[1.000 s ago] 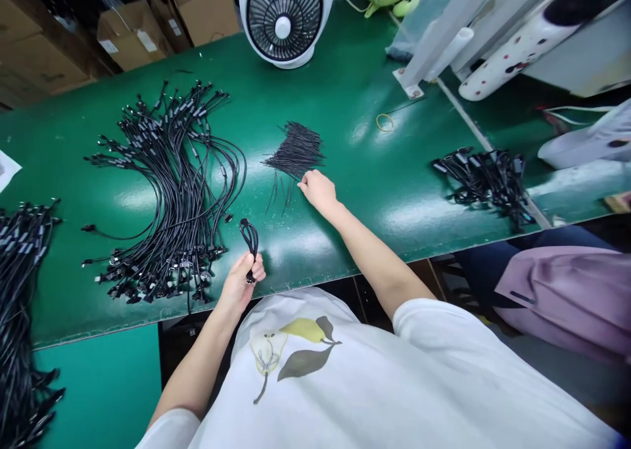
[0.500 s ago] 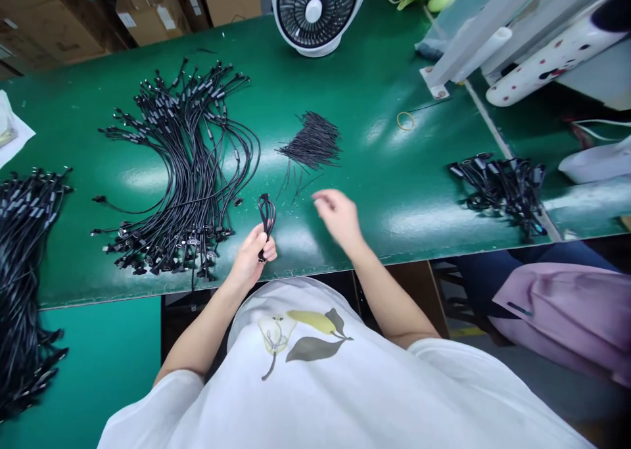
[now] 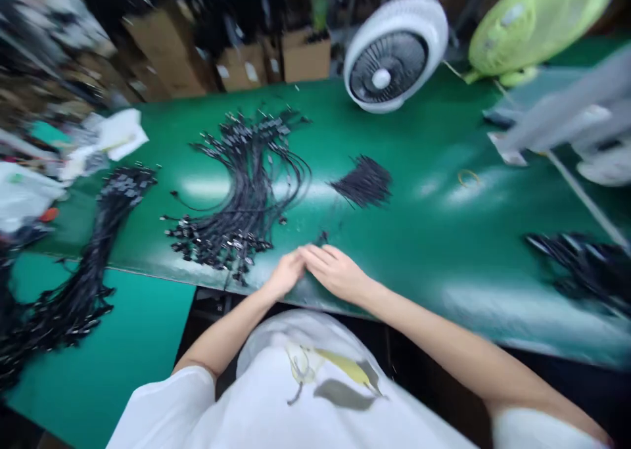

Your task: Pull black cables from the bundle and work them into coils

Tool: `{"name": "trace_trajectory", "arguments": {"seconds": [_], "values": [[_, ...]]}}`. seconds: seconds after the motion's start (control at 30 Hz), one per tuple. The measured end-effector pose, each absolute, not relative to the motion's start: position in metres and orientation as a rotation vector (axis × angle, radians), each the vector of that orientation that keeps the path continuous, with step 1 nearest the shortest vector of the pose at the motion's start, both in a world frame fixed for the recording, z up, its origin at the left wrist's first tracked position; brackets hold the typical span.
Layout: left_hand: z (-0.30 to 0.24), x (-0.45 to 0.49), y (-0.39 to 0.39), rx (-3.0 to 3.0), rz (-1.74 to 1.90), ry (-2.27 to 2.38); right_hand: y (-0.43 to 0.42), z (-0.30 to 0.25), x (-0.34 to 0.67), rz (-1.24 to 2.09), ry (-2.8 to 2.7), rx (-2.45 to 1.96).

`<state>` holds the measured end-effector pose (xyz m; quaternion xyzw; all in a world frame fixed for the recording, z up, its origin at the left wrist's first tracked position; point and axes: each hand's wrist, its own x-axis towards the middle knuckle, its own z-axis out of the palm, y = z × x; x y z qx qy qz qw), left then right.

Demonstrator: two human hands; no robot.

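My two hands meet at the near edge of the green table [image 3: 424,252]. My left hand [image 3: 282,277] is closed around a coiled black cable [image 3: 323,238], of which only a dark tip pokes out above the fingers. My right hand [image 3: 339,273] lies against the left one, its fingers pressed together over the same spot; what they pinch is hidden. A fanned pile of loose black cables [image 3: 241,186] lies just left of my hands. A small heap of thin black ties [image 3: 365,183] sits beyond them. The whole view is smeared by motion.
A long bundle of black cables [image 3: 93,252] runs down the left side, and another dark heap [image 3: 576,265] lies at the right. A white fan [image 3: 394,54] and a lime-green fan [image 3: 537,18] stand at the back, with cardboard boxes [image 3: 276,58] behind. A yellow rubber band [image 3: 468,176] lies on the table.
My right hand has drawn back from the tie heap and joined my left hand at the table's edge. The camera has swung to the left and up, which blurs the picture.
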<state>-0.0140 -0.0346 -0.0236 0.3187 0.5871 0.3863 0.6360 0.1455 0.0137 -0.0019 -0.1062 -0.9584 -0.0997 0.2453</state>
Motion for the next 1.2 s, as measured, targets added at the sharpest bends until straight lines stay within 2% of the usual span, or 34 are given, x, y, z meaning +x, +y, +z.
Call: {"name": "trace_trajectory", "arguments": {"seconds": [0.17,0.4,0.57,0.67,0.8,0.93,1.0,1.07,1.13,1.2], "values": [[-0.018,-0.019,-0.024,0.814,0.875,1.315,0.036,-0.018,0.142,-0.489,-2.556,-0.009],[-0.033,-0.027,-0.022,0.620,0.687,1.227,0.034,-0.021,0.141,-0.805,-2.635,0.019],[-0.044,-0.011,-0.027,0.748,0.828,1.395,0.030,-0.026,0.136,-0.689,-2.630,-0.068],[-0.038,-0.001,-0.024,0.769,1.079,1.410,0.039,-0.027,0.127,-0.458,-2.544,-0.275],[-0.021,-0.002,-0.012,0.566,1.434,1.268,0.046,-0.020,0.116,0.125,-2.427,-0.715],[-0.005,-0.016,-0.013,0.710,1.476,1.270,0.047,-0.017,0.116,0.934,-2.217,-1.037],[-0.001,-0.023,-0.021,1.014,1.347,1.335,0.048,-0.018,0.122,1.177,-2.153,-1.064],[-0.002,-0.026,-0.027,1.270,1.113,1.362,0.046,-0.018,0.130,1.115,-2.133,-1.122],[-0.010,-0.024,-0.029,1.307,0.943,1.345,0.038,-0.016,0.136,0.803,-2.166,-1.130],[-0.019,-0.020,-0.024,1.101,0.961,1.339,0.027,-0.014,0.138,0.459,-2.247,-0.993]]}}
